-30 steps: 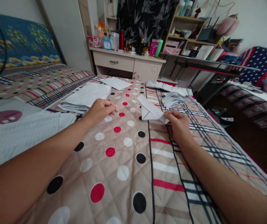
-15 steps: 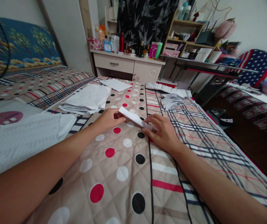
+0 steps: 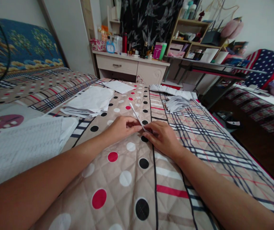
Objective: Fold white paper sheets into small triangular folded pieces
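Note:
A narrow strip of folded white paper (image 3: 136,114) stands almost edge-on over the dotted bedspread (image 3: 124,159). My left hand (image 3: 124,127) pinches its lower part from the left, thumb along the near side. From the right, my right hand (image 3: 162,135) grips the near end between thumb and fingers, so that end is mostly hidden. The two hands nearly meet at the paper. Beyond my right hand lies a pile of folded paper strips (image 3: 177,104). A stack of white paper sheets (image 3: 89,99) rests past my left hand.
Printed sheets (image 3: 31,137) lie on a white bag at the left. A single sheet (image 3: 119,86) and a long white paper bundle (image 3: 172,91) are farther back. A dresser (image 3: 127,65) stands at the bed's end; a black fan guard (image 3: 7,48) edges in at left.
My left hand has slid right and nearer along the paper, toward my right hand. The folded paper has turned from showing its flat face to nearly edge-on.

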Available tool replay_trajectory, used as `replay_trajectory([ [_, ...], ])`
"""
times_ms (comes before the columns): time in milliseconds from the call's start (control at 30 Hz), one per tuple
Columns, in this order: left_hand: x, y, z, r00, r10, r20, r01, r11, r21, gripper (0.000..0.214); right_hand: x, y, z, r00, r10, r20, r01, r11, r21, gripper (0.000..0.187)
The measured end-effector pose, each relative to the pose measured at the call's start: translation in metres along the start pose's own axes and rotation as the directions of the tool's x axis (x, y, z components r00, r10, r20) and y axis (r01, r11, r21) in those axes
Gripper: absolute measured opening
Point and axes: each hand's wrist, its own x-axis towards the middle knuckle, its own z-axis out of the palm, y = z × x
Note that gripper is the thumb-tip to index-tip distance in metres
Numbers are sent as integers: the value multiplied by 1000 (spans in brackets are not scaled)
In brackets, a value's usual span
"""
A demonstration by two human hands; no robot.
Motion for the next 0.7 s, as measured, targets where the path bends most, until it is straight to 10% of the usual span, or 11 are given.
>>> replay_trajectory([
  [700,4,-5,4,999,-38,7,38,999,-29,20,2,1,3,1000,-11,-10,12,998,62,17],
])
